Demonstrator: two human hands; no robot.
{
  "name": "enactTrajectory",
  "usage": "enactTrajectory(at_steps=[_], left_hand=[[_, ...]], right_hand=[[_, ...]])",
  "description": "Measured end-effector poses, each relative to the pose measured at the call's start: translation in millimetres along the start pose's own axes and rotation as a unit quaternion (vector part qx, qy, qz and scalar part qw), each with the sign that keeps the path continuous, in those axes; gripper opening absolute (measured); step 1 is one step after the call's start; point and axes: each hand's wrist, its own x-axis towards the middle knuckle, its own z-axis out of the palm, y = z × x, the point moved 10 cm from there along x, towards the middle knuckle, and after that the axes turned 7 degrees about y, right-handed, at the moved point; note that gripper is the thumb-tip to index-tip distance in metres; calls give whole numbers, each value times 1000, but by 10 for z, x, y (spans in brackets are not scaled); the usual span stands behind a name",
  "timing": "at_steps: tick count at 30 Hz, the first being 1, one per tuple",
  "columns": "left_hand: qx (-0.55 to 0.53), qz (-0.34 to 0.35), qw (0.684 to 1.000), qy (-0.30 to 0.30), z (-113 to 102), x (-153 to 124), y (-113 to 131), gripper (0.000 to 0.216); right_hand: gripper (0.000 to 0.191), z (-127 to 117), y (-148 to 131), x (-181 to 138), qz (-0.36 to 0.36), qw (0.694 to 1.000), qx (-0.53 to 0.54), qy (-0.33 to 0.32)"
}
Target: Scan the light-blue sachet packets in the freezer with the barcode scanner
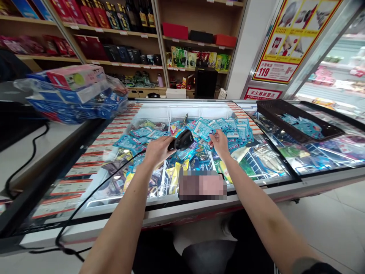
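My left hand (158, 151) is closed around the handle of a black barcode scanner (184, 140), whose head points right. A black cable runs from its handle down to the lower left. My right hand (220, 144) pinches the lower right edge of a light blue packet (203, 129), held tilted just right of the scanner head. Many similar blue packets (241, 131) lie in a loose pile on the freezer's glass top around and behind my hands. Another group of blue packets (134, 141) lies to the left of the scanner.
The chest freezer (155, 220) holds bagged goods under its glass. A dark tray (332, 131) with blue packets stands at right. Plastic-wrapped boxes (76, 93) are stacked at left. A phone-like object (202, 185), blurred out, lies at the front edge. Stocked shelves (114, 32) stand behind.
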Motion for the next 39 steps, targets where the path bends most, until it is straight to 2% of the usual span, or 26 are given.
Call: enactTrajectory(at_steps=[5, 12, 20, 39], left_hand=[[-12, -2, 1000, 20, 35, 2, 13, 34], [-8, 0, 1000, 13, 68, 6, -2, 34], [-18, 14, 1000, 3, 84, 4, 44, 35], [-22, -4, 1000, 7, 84, 3, 7, 36]], right_hand=[[30, 7, 45, -15, 3, 999, -35, -4], [34, 62, 38, -18, -11, 996, -82, -29], [38, 114, 52, -19, -15, 997, -64, -31], [29, 121, 75, 2, -5, 999, -41, -27]])
